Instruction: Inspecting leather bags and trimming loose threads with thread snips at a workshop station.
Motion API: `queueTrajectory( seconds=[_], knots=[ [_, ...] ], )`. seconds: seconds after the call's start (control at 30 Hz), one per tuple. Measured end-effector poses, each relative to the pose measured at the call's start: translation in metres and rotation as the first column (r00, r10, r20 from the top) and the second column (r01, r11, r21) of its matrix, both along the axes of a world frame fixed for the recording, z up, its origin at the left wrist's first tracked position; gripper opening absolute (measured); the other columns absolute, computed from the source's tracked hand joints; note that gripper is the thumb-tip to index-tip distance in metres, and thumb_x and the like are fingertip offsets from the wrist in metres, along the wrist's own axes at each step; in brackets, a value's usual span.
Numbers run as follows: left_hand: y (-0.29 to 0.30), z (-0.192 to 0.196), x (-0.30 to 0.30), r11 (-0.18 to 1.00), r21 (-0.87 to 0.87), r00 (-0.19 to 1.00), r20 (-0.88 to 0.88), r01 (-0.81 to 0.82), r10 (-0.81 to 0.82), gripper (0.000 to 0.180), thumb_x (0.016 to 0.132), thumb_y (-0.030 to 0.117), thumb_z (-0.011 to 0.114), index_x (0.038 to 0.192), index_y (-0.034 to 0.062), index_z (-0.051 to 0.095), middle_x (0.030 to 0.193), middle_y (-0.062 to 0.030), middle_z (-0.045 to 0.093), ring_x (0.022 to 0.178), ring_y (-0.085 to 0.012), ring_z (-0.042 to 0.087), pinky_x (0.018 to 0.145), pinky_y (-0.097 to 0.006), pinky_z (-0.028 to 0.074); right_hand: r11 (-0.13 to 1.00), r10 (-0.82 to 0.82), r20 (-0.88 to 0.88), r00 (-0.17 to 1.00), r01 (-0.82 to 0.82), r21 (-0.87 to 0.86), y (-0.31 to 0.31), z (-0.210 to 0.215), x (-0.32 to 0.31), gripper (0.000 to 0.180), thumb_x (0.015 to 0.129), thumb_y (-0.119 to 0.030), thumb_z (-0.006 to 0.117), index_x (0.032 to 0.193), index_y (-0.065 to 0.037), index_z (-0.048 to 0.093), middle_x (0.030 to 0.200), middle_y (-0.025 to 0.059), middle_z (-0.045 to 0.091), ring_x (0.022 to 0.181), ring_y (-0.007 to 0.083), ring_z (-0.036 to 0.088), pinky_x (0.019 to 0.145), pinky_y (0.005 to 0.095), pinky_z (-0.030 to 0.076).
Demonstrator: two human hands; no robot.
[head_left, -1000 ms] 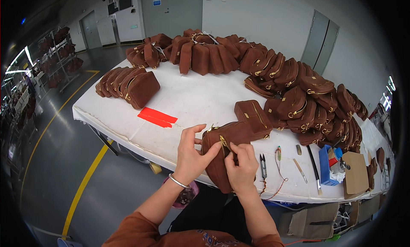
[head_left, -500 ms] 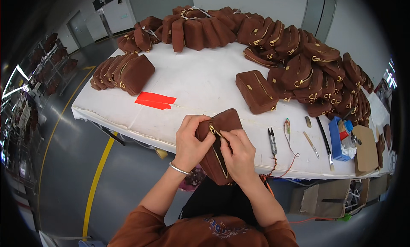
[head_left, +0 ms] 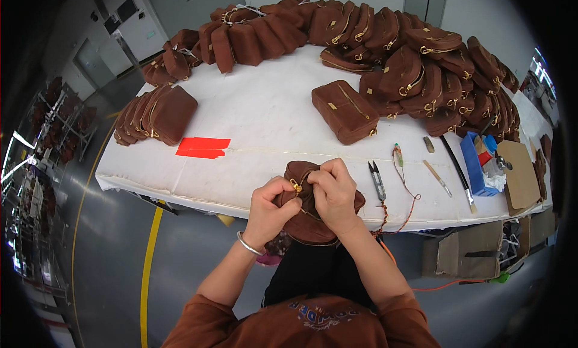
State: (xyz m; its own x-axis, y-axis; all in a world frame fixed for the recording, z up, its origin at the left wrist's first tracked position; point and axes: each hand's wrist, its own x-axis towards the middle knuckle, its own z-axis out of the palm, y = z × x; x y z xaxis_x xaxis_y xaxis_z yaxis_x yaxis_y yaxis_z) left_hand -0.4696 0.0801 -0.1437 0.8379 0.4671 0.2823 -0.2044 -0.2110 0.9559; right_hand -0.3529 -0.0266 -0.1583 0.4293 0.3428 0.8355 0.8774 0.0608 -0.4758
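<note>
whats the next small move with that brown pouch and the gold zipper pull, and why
Probably draw the gold zipper pull along the zipper line with the left hand while the right hand steadies the brown pouch. Both hands clamp the bunched top at the table edge, fingertips meeting at the pull, and the pouch looks crumpled, so the zipper seems to be what is being handled.

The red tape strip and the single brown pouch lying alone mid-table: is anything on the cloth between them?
Nothing. In the head view the white table cover is bare between the red tape strip and the lone brown pouch.
</note>
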Motion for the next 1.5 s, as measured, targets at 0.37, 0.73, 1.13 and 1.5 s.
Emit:
queueTrajectory(
  seconds=[0.37, 0.73, 1.13, 1.5],
  knots=[
    [-0.007, -0.006, 0.005, 0.909, 0.286, 0.951, 0.031, -0.303, 0.307, 0.015, 0.076, 0.001, 0.074, 0.082, -0.0023, 0.061, 0.077, -0.0078, 0.058, 0.065, -0.0148, 0.053, 0.060, -0.027, 0.044, 0.982, 0.142, -0.378, 0.915, -0.178, -0.062, -0.020, 0.021, -0.020, 0.012, 0.081, 0.002, 0.064, 0.092, -0.001, 0.066, 0.093, 0.0117, 0.054, 0.084, 0.0249, 0.057, 0.073, 0.0320, 0.048],
    [-0.027, 0.002, 0.018, 0.775, 0.550, 0.948, 0.130, -0.312, 0.290, 0.018, 0.073, 0.003, 0.075, 0.082, 0.0013, 0.059, 0.077, -0.0121, 0.055, 0.068, -0.0292, 0.054, 0.060, -0.037, 0.044, 0.986, 0.103, -0.531, 0.841, -0.159, -0.060, -0.039, 0.017, -0.016, 0.006, 0.078, -0.004, 0.069, 0.080, 0.001, 0.067, 0.079, 0.0129, 0.061, 0.080, 0.0292, 0.059, 0.073, 0.0376, 0.048],
    [-0.028, -0.009, 0.017, 0.730, 0.609, 0.948, 0.142, -0.311, 0.286, 0.018, 0.077, -0.004, 0.067, 0.083, -0.0015, 0.050, 0.081, -0.0086, 0.048, 0.074, -0.0233, 0.049, 0.067, -0.033, 0.042, 0.995, 0.051, -0.576, 0.816, -0.089, -0.039, -0.028, 0.009, -0.029, 0.008, 0.077, -0.002, 0.065, 0.074, 0.003, 0.060, 0.084, 0.0131, 0.052, 0.082, 0.0313, 0.053, 0.073, 0.0385, 0.045],
    [-0.032, -0.007, 0.016, 0.746, 0.566, 0.936, 0.191, -0.351, 0.296, 0.018, 0.079, 0.000, 0.068, 0.084, -0.0012, 0.051, 0.080, -0.0065, 0.047, 0.072, -0.0202, 0.047, 0.066, -0.031, 0.041, 1.000, -0.004, -0.495, 0.869, -0.011, -0.027, -0.025, 0.009, -0.033, 0.014, 0.071, 0.000, 0.063, 0.074, -0.001, 0.049, 0.085, 0.0130, 0.050, 0.085, 0.0329, 0.051, 0.072, 0.0402, 0.044]
  ],
)
